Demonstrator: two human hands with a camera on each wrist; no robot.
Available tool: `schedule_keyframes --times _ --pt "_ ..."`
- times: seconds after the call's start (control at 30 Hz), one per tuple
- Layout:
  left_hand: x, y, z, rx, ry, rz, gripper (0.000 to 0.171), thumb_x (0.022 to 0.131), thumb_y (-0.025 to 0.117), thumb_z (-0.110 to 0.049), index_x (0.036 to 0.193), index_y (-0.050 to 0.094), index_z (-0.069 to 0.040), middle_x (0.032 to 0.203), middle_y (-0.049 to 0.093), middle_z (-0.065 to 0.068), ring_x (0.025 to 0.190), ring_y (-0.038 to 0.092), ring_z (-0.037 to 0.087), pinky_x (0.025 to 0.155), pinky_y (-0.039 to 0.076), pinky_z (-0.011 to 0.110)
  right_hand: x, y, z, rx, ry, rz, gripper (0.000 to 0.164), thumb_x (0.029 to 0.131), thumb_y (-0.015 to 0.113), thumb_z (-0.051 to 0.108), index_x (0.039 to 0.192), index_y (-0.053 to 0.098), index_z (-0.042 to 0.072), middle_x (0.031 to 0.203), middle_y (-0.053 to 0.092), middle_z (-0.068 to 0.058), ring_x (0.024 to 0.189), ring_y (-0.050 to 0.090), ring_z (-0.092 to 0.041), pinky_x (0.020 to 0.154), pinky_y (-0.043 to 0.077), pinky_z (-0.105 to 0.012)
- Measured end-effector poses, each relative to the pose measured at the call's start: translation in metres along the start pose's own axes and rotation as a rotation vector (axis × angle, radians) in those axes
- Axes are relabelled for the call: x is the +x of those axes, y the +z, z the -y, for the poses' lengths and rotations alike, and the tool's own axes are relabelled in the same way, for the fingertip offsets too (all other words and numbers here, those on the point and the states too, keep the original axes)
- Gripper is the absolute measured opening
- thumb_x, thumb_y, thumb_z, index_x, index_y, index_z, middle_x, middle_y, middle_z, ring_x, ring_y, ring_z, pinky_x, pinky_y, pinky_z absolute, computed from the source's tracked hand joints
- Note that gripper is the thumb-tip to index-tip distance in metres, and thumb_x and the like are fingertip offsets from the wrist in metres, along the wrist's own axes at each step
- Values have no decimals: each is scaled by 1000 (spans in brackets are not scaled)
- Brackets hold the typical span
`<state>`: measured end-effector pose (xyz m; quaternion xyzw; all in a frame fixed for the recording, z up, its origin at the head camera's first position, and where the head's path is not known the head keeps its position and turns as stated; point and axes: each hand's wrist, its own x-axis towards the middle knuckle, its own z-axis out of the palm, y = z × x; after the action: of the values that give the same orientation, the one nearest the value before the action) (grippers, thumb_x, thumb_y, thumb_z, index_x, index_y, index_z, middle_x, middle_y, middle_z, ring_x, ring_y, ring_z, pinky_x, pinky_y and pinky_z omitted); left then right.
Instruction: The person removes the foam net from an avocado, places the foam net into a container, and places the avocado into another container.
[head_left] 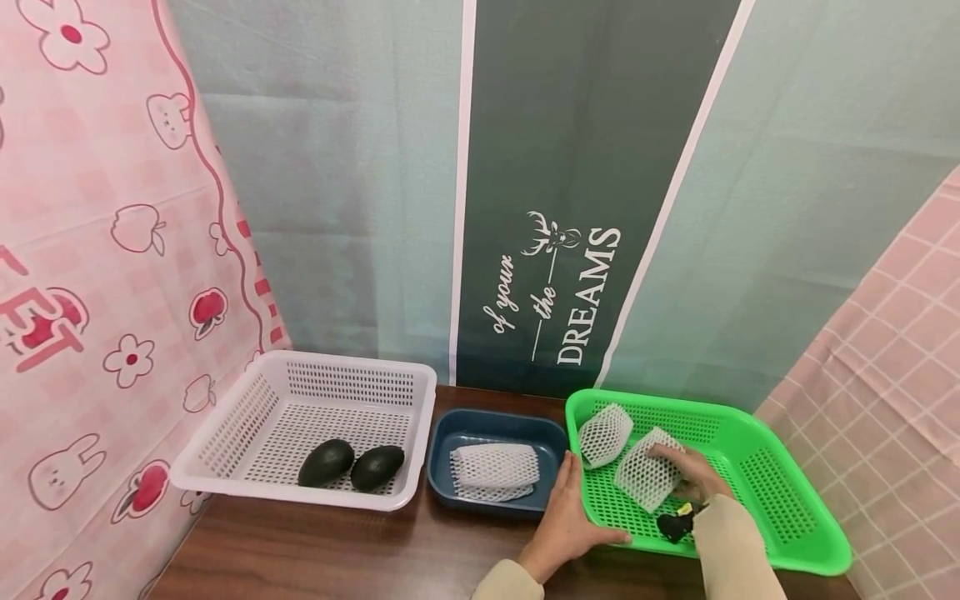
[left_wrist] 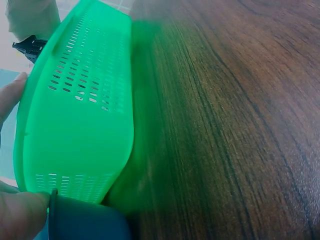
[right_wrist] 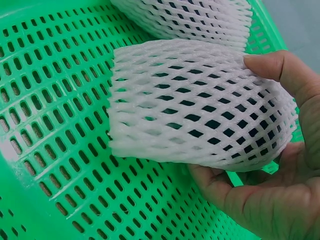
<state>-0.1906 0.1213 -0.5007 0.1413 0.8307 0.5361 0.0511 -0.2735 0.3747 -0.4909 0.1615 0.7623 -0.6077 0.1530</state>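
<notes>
My right hand (right_wrist: 280,185) holds a white foam net sleeve (right_wrist: 195,110) with a dark fruit showing through its mesh, thumb on one side and fingers on the other. It is inside the green basket (head_left: 795,492), beside another foam-netted fruit (head_left: 606,435). My left hand (head_left: 567,521) rests against the green basket's near left corner, its thumb along the front rim and its fingers along the left side, close to the blue tray (left_wrist: 90,220). Two dark green avocados (head_left: 327,463) lie bare in the white basket (head_left: 300,493).
Between the two baskets, the blue tray (head_left: 442,442) contains empty-looking white foam net sleeves (head_left: 495,468). All three containers stand on a brown wooden table (head_left: 360,550). A green curtain (head_left: 360,208) hangs behind, with pink cloths (head_left: 112,275) at the sides.
</notes>
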Motion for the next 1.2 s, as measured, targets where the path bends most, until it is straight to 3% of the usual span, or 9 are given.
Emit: schedule_keyframes --times 0.37,0.7,0.97,1.2 --pt "1 -4 -4 -16 -38 41 118 56 73 -59 143 8 -14 147 7 5 129 17 26 94 32 41 -3 1 1 24 -8 11 60 85 59 28 125 29 -5 99 48 -15 80 55 -25 69 47 -44" --pt "-3 -4 -3 -7 -28 41 117 57 71 -61 143 8 -14 147 7 6 129 18 27 93 32 43 -8 3 2 31 -16 -1 60 85 58 27 125 28 -5 99 48 -15 81 56 -24 71 47 -45" --pt "-2 -10 -3 -15 19 15 116 59 70 -61 143 7 -13 147 6 5 129 17 28 94 30 45 -13 2 7 -31 -36 -36 62 85 58 31 125 27 -5 102 47 -16 80 56 -23 72 47 -44" --pt "-1 -16 -7 -18 58 -9 115 60 70 -60 143 7 -11 147 7 5 129 17 26 95 30 45 -15 1 11 -23 -56 -33 63 85 58 31 126 27 -6 103 48 -17 83 56 -24 73 47 -44"
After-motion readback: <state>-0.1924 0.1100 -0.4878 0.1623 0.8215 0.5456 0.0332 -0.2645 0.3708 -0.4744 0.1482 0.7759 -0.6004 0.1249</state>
